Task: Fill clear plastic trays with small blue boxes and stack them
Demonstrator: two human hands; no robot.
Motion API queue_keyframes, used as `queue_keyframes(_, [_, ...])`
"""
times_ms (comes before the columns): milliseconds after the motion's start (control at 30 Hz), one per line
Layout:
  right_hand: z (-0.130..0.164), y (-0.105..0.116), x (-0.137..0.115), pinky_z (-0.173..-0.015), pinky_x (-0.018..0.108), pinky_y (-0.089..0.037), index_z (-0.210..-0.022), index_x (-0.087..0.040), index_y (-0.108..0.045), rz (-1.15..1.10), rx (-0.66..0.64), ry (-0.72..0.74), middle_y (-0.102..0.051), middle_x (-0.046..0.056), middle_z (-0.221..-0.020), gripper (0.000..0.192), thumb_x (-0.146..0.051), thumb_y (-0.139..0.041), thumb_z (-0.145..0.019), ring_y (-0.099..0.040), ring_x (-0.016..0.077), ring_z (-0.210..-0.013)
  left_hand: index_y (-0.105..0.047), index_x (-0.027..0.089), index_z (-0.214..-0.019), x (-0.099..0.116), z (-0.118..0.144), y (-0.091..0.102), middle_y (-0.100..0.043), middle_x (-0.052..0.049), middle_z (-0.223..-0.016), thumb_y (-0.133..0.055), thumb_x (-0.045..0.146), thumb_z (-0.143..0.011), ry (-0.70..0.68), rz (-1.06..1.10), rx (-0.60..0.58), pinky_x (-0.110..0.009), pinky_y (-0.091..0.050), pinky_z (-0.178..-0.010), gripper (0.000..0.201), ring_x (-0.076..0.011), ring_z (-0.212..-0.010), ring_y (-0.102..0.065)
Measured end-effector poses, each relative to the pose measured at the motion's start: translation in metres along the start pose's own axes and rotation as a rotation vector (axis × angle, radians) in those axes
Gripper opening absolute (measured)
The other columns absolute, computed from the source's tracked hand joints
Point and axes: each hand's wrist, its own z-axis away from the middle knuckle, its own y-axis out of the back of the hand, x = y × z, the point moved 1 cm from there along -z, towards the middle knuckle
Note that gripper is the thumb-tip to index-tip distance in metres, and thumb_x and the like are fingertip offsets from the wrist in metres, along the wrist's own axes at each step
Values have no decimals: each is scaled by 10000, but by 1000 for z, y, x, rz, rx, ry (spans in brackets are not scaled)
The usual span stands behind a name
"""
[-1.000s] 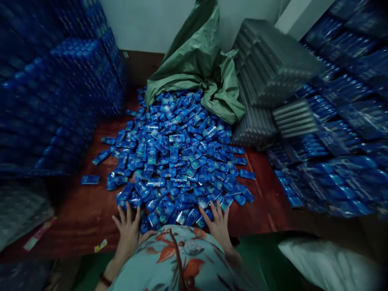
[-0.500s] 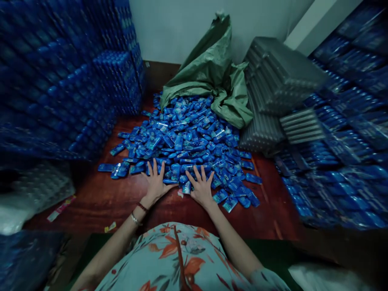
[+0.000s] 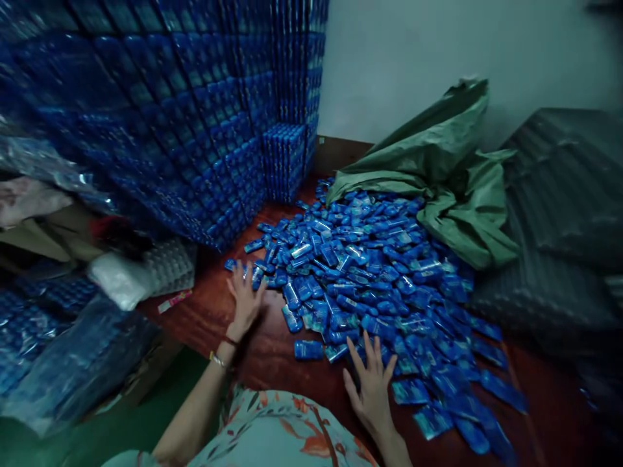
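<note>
A heap of small, flat, glossy blue packs (image 3: 357, 259) with pale labels lies spread over the reddish-brown wooden surface (image 3: 263, 363); their exact kind is hard to tell. At the heap's left edge, my left hand (image 3: 246, 305) has its fingers spread over a few outlying packs, seemingly touching them, and grips none. My right hand (image 3: 372, 386) rests open at the near edge of the heap, fingertips against the packs. One loose pack (image 3: 308, 350) lies between my two hands, close to the front.
Tall stacks of blue packs (image 3: 195, 130) stand on the left. A crumpled green sack (image 3: 413, 162) lies over the back of the heap. Grey ridged trays (image 3: 569, 214) are piled at the right. Clear plastic trays (image 3: 170, 266) and wrapped blue goods (image 3: 82, 357) sit lower left.
My view has swung left. My left hand has moved left, away from my right, to the outlying packs. Packs near the front have shifted; both hands stay spread.
</note>
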Motion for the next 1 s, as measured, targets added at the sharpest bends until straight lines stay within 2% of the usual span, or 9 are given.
queue_keyframes(100, [1,-7,-10,-1012,728,-117,-1470,-332,-121,0,69,89,-187,90,-1533,692,-294,-456,-866,-225,386,-1367,-258,139,-1439,-30,-42,6,-137,-209,-1519,-306,470,-922,294,7,66,-651,-92,-1056,616,-363,-1407,-64])
queue_keyframes(233, [-11,-26,-33,-1037,698,-90,-1427,-345,-288,20,47,330,-428,77,-1422,623,-328,-513,-846,-313,350,-1340,-509,158,-1289,-23,-51,-11,-350,-154,-1452,-340,401,-921,195,46,-80,-538,-150,-1112,472,-294,-1366,-257])
queue_keyframes(333, [-24,-38,-45,-1042,692,-39,-1381,-368,-371,72,45,376,-483,49,-1380,565,-212,-495,-853,-345,309,-1332,-457,235,-1336,-6,-37,-17,-389,-93,-1445,-292,395,-942,168,71,-120,-553,-153,-1106,456,-268,-1369,-264])
queue_keyframes(433, [-32,-42,-44,-1038,699,-24,-1393,-360,-350,117,47,352,-472,51,-1385,584,-160,-475,-859,-367,299,-1320,-287,250,-1430,-15,-31,9,-211,-95,-1527,-307,453,-931,243,14,38,-634,-93,-1070,539,-313,-1415,-93])
queue_keyframes(533, [-31,-41,-38,-1046,692,-50,-1426,-359,-271,116,56,330,-453,56,-1398,620,-172,-466,-868,-362,301,-1324,-280,177,-1431,-60,-32,59,-170,-155,-1527,-366,423,-908,350,-206,312,-648,-52,-1058,584,-348,-1412,-42])
queue_keyframes(567, [-30,-40,-37,-1050,688,-61,-1433,-366,-243,108,60,320,-446,57,-1403,635,-171,-462,-870,-360,301,-1325,-338,148,-1401,-79,-33,76,-240,-186,-1497,-375,386,-903,356,-280,312,-656,-80,-1048,553,-373,-1397,-102])
queue_keyframes(667, [-28,-39,-37,-1058,676,-89,-1446,-379,-180,87,50,289,-415,66,-1425,690,-136,-451,-859,-374,303,-1316,-578,100,-1161,-129,-33,112,-546,-218,-1214,-382,254,-872,201,-420,122,-568,-318,-974,381,-373,-1198,-432])
queue_keyframes(767, [-30,-39,-41,-1061,668,-105,-1449,-391,-139,76,45,281,-373,64,-1452,743,-89,-439,-840,-394,302,-1303,-637,147,-978,-154,-30,132,-617,-145,-999,-417,191,-833,67,-458,13,-455,-422,-873,268,-303,-990,-533])
queue_keyframes(1000, [-47,-24,-41,-1052,680,-120,-1439,-392,-214,26,118,299,-453,72,-1403,719,-74,-430,-831,-465,306,-1246,-631,180,-970,-143,1,152,-598,-123,-925,-387,167,-859,-241,-544,40,-405,-416,-779,268,-270,-874,-495])
